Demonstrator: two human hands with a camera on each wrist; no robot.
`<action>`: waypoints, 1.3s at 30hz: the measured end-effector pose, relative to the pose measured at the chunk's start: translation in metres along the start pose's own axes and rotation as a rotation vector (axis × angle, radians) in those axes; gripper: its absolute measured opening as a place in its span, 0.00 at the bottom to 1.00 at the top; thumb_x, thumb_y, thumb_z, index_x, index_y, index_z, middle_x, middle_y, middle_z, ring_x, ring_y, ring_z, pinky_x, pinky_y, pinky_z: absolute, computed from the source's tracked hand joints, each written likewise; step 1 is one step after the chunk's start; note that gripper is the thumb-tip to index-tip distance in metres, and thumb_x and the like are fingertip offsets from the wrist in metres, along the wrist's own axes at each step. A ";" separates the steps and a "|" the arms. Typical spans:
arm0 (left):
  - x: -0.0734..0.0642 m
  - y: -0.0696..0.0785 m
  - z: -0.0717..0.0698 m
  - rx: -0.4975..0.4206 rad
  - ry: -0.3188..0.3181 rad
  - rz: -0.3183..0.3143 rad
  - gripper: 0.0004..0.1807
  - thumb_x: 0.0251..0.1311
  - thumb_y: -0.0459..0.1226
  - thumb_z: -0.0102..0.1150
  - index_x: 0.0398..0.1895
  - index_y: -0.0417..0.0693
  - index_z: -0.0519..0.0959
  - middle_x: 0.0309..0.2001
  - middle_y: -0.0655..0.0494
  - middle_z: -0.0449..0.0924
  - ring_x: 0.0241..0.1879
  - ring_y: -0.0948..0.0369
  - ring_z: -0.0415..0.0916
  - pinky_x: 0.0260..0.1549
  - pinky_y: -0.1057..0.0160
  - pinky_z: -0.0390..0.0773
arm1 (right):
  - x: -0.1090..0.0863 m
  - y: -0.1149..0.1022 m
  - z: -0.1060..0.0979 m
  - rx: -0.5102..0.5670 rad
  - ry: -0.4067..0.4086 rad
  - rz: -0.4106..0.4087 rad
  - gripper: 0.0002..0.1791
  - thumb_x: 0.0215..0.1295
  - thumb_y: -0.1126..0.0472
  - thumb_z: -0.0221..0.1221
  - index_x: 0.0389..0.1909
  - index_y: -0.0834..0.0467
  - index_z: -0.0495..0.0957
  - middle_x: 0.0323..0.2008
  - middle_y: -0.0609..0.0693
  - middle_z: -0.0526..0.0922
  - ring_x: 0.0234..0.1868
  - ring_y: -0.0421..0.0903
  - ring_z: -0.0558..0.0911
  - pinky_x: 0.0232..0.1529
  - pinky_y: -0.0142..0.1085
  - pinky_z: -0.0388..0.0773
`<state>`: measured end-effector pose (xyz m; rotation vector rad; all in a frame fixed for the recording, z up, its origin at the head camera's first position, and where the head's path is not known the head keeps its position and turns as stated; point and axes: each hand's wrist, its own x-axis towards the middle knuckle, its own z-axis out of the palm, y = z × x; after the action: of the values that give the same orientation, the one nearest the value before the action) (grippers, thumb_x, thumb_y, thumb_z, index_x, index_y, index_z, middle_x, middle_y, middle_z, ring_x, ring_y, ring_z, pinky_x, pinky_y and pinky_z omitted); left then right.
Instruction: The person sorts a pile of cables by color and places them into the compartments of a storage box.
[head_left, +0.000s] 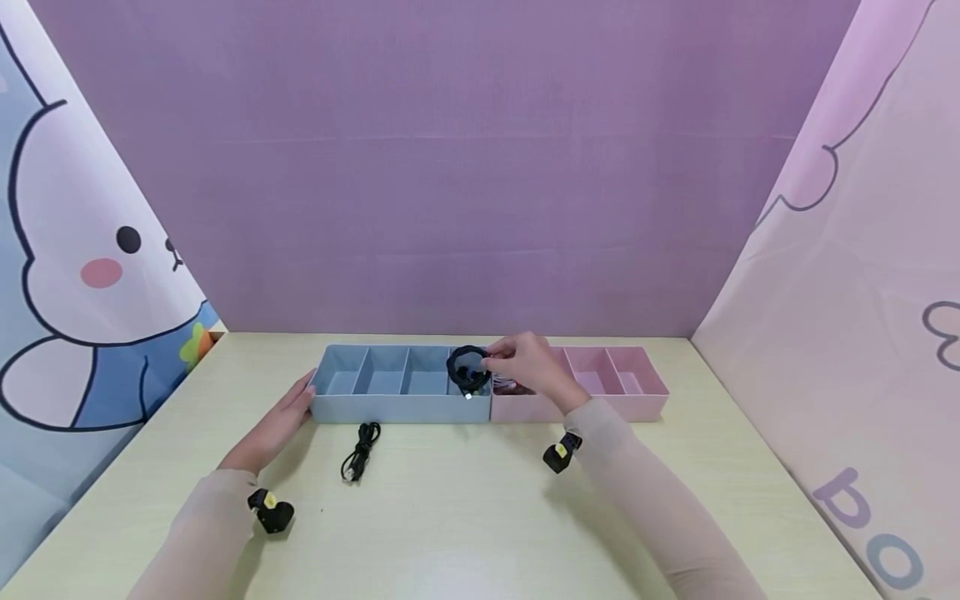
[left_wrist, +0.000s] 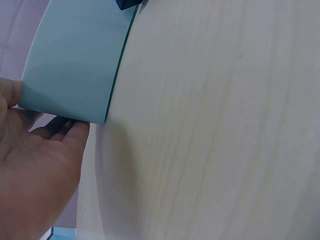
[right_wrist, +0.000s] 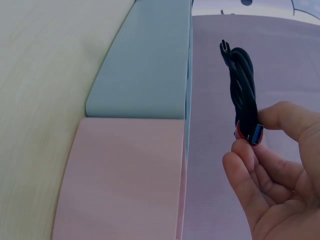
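My right hand [head_left: 531, 367] pinches a coiled black USB cable [head_left: 452, 367] between thumb and fingers. The cable hangs over the rightmost compartment of the blue divided box [head_left: 401, 409]. In the right wrist view, the cable [right_wrist: 244, 82] shows a blue USB plug near the fingertips, a small plug at its upper end and a red band. My left hand [head_left: 277, 427] rests against the left end of the blue box, its fingers along that side. Left of centre on the table, in front of the box, lies another bundled black cable [head_left: 362, 451].
A pink divided box [head_left: 649, 407] adjoins the blue one on the right, and its leftmost compartment holds white and reddish items [head_left: 508, 384], partly hidden by my right hand. A purple backdrop [head_left: 465, 167] stands behind the pale wooden table [head_left: 450, 525].
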<state>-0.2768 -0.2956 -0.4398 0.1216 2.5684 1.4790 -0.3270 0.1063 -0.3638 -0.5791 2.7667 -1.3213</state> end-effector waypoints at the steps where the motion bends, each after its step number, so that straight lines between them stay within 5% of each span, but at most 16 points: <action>1: 0.000 0.000 0.000 -0.001 -0.001 0.000 0.41 0.63 0.63 0.24 0.71 0.55 0.30 0.71 0.45 0.27 0.68 0.44 0.31 0.63 0.44 0.46 | 0.001 0.001 0.000 -0.002 0.003 0.002 0.16 0.55 0.52 0.63 0.43 0.54 0.82 0.30 0.42 0.82 0.28 0.42 0.79 0.25 0.35 0.77; 19: -0.001 0.001 0.001 -0.004 -0.001 -0.019 0.41 0.62 0.64 0.25 0.71 0.58 0.30 0.71 0.46 0.26 0.68 0.45 0.30 0.63 0.43 0.45 | 0.009 0.008 0.003 0.013 -0.014 0.030 0.17 0.57 0.55 0.62 0.45 0.59 0.81 0.32 0.45 0.82 0.32 0.51 0.80 0.26 0.35 0.77; 39: -0.001 0.004 0.001 0.016 0.004 -0.042 0.36 0.66 0.60 0.23 0.71 0.60 0.29 0.71 0.47 0.26 0.68 0.44 0.29 0.63 0.42 0.45 | 0.017 0.014 0.008 -0.036 0.017 0.029 0.16 0.56 0.55 0.63 0.44 0.58 0.82 0.33 0.45 0.82 0.32 0.40 0.80 0.31 0.33 0.80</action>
<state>-0.2759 -0.2927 -0.4371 0.0662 2.5695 1.4458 -0.3457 0.1029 -0.3774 -0.5300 2.8073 -1.2790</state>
